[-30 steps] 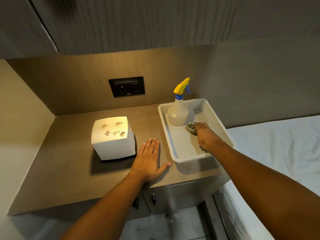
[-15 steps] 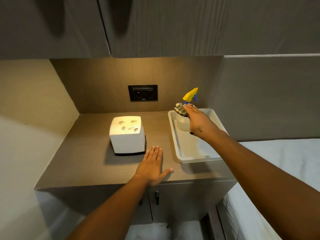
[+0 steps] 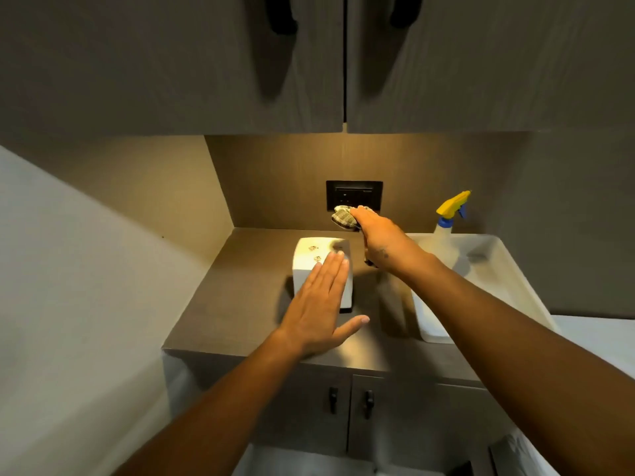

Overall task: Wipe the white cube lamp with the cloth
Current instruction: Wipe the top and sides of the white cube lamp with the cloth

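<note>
The checked cloth (image 3: 344, 218) is bunched in the right hand (image 3: 376, 237), held above the table (image 3: 240, 304). The left hand (image 3: 318, 309) is spread flat, fingers over the white cube lamp (image 3: 309, 259).

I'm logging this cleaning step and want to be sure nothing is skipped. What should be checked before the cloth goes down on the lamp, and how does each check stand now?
1. Cloth gripped in right hand: ok, bunched in the fingers.
2. Cloth over the lamp: not ok, it sits behind and right of the lamp, in front of the wall socket.
3. Left hand steadying the lamp: cannot tell, it is flat and open in front of the lamp; contact is unclear.
4. Lamp upright on the counter: ok.
5. Spray bottle out of the path: ok, standing in the tray to the right.
</note>
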{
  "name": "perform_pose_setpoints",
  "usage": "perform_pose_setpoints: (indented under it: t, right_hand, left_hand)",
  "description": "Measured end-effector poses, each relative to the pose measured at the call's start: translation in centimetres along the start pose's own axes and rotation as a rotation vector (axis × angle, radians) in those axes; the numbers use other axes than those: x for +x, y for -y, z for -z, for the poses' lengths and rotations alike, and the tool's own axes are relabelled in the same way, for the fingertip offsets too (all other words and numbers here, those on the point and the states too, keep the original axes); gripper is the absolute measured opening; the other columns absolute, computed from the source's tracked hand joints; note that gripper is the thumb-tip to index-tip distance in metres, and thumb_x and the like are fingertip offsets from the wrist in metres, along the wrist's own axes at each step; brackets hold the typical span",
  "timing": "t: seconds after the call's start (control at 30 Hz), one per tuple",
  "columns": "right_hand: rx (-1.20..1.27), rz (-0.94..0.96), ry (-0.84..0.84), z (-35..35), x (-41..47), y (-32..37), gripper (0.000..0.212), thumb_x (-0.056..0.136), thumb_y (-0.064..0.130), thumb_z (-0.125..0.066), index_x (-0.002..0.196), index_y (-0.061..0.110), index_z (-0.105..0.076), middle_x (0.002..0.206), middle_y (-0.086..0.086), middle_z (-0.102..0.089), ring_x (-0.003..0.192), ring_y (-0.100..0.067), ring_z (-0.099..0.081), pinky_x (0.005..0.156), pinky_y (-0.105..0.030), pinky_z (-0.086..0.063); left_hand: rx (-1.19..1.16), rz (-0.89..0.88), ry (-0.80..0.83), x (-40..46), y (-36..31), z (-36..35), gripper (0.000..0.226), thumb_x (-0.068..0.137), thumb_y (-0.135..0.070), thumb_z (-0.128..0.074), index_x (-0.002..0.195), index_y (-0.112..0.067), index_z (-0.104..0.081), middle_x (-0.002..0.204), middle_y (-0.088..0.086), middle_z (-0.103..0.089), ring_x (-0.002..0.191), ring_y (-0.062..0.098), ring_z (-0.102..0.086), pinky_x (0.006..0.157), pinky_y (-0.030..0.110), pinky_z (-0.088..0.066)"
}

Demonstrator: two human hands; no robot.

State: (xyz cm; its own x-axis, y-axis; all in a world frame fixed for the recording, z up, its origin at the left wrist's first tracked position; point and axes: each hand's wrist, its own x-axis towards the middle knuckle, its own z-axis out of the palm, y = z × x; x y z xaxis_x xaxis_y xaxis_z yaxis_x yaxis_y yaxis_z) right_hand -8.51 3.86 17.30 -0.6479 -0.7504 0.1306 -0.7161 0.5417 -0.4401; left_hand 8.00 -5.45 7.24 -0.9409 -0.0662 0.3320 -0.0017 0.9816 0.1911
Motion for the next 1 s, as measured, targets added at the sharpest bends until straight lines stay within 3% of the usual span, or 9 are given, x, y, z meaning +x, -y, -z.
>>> perform_pose_setpoints:
  t: [0.13, 0.3, 0.4, 0.5, 0.53, 0.6, 0.67, 0.77, 1.0]
  right_hand:
    - [-0.003, 0.010, 0.028, -1.2, 0.9, 1.7, 0.087, 0.068, -0.011, -0.075, 0.142, 0.017, -0.037, 0.151, -0.010, -0.036, 0.133, -0.035, -0.038, 0.101, -0.046, -0.039]
    - [0.012, -0.057, 0.042, -1.9, 1.7, 2.8, 0.075, 0.074, -0.012, -0.067, 0.137, 0.017, -0.041, 0.132, -0.012, -0.051, 0.112, -0.032, -0.053, 0.083, -0.041, -0.050]
    - [0.032, -0.107, 0.066, -2.6, 2.0, 2.8, 0.068, 0.082, -0.007, -0.061, 0.141, 0.018, -0.037, 0.135, -0.015, -0.051, 0.106, -0.032, -0.057, 0.077, -0.038, -0.052]
    - [0.050, -0.105, 0.073, -4.4, 1.8, 1.8, 0.047, 0.097, 0.019, -0.049, 0.142, 0.023, -0.037, 0.137, -0.014, -0.052, 0.111, -0.029, -0.054, 0.087, -0.037, -0.048]
    - [0.055, -0.102, 0.072, -5.2, 1.6, 1.4, 0.048, 0.098, 0.030, -0.046, 0.145, 0.024, -0.034, 0.145, -0.012, -0.045, 0.123, -0.029, -0.048, 0.096, -0.038, -0.042]
    - [0.056, -0.087, 0.069, -6.8, 1.0, 0.6, 0.060, 0.098, 0.047, -0.042, 0.151, 0.026, -0.023, 0.160, -0.003, -0.020, 0.145, -0.023, -0.018, 0.112, -0.037, -0.020]
    - [0.067, -0.073, 0.030, -8.0, 0.8, 0.3, 0.064, 0.098, 0.053, -0.036, 0.152, 0.028, -0.016, 0.161, 0.002, -0.005, 0.147, -0.016, 0.002, 0.112, -0.033, -0.007]
    - [0.072, -0.091, -0.013, -8.9, 1.1, 0.2, 0.059, 0.100, 0.049, -0.031, 0.152, 0.026, -0.015, 0.161, 0.002, -0.004, 0.146, -0.015, 0.006, 0.111, -0.031, -0.003]
    - [0.055, -0.125, -0.030, -9.3, 2.0, 1.0, 0.055, 0.102, 0.042, -0.029, 0.152, 0.020, -0.019, 0.161, -0.001, -0.011, 0.147, -0.022, 0.003, 0.116, -0.040, -0.004]
  left_hand:
    - [0.001, 0.052, -0.058, 0.6, 2.9, 1.3, 0.108, 0.092, -0.084, -0.037, 0.165, -0.014, 0.000, 0.174, 0.007, 0.004, 0.159, 0.017, 0.012, 0.125, 0.034, 0.008]
    - [-0.133, 0.278, -0.025, 1.9, 7.9, 1.4, 0.136, 0.069, -0.101, -0.042, 0.163, -0.020, 0.013, 0.171, 0.000, 0.020, 0.154, 0.013, 0.026, 0.119, 0.031, 0.019]
    - [-0.361, 0.453, 0.106, 2.8, 10.6, 1.0, 0.162, 0.045, -0.098, -0.068, 0.162, -0.026, 0.017, 0.173, -0.002, 0.015, 0.157, 0.018, 0.013, 0.125, 0.042, -0.001]
    - [-0.505, 0.514, 0.215, 3.3, 12.2, 0.0, 0.173, 0.033, -0.082, -0.088, 0.163, -0.028, 0.013, 0.175, -0.001, 0.002, 0.159, 0.026, -0.008, 0.126, 0.051, -0.021]
    - [-0.546, 0.507, 0.219, 3.4, 12.5, -0.5, 0.174, 0.032, -0.077, -0.091, 0.164, -0.027, 0.010, 0.175, 0.000, -0.003, 0.158, 0.026, -0.014, 0.125, 0.053, -0.026]
    - [-0.657, 0.473, 0.193, 3.5, 12.9, -1.3, 0.171, 0.033, -0.069, -0.098, 0.165, -0.024, 0.000, 0.173, 0.001, -0.018, 0.154, 0.025, -0.026, 0.120, 0.052, -0.035]
    - [-0.790, 0.420, 0.154, 3.8, 13.0, -2.1, 0.157, 0.036, -0.059, -0.104, 0.163, -0.024, -0.017, 0.162, 0.000, -0.039, 0.144, 0.022, -0.042, 0.114, 0.051, -0.044]
    - [-0.867, 0.397, 0.084, 4.0, 13.1, -2.9, 0.133, 0.040, -0.051, -0.106, 0.152, -0.031, -0.036, 0.144, -0.009, -0.055, 0.129, 0.013, -0.054, 0.107, 0.047, -0.052]
    - [-0.876, 0.384, 0.062, 4.5, 13.6, -3.6, 0.134, 0.041, -0.049, -0.106, 0.153, -0.026, -0.037, 0.144, -0.003, -0.056, 0.130, 0.016, -0.052, 0.106, 0.042, -0.051]
